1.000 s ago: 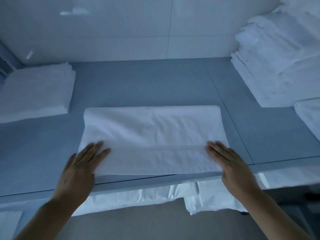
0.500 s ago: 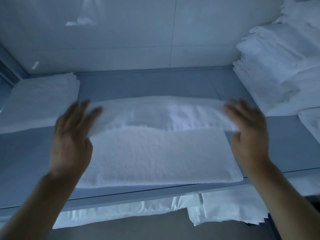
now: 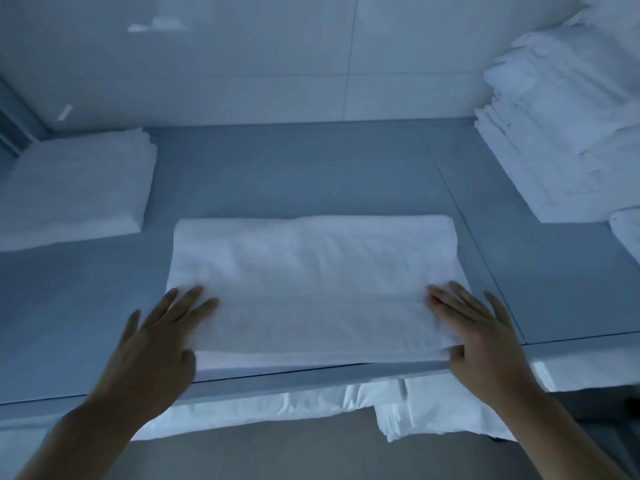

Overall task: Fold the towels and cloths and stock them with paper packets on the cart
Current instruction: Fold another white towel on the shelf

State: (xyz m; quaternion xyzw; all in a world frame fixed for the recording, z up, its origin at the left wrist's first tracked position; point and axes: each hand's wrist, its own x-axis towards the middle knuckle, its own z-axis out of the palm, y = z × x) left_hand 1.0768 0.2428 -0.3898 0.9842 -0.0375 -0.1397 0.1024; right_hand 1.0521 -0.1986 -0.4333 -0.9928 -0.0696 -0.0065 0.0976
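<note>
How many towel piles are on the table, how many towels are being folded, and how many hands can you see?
Towel being folded: 1
Towel piles at the sides: 2, a low left pile and a tall right pile
Hands: 2, left hand and right hand
Total: 5

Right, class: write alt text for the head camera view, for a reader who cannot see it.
Two bare hands, left hand and right hand, lie flat with straight fingers on the near corners of a folded white terry towel on a grey-blue table. Stacks of folded white linen sit at far left and far right.
</note>
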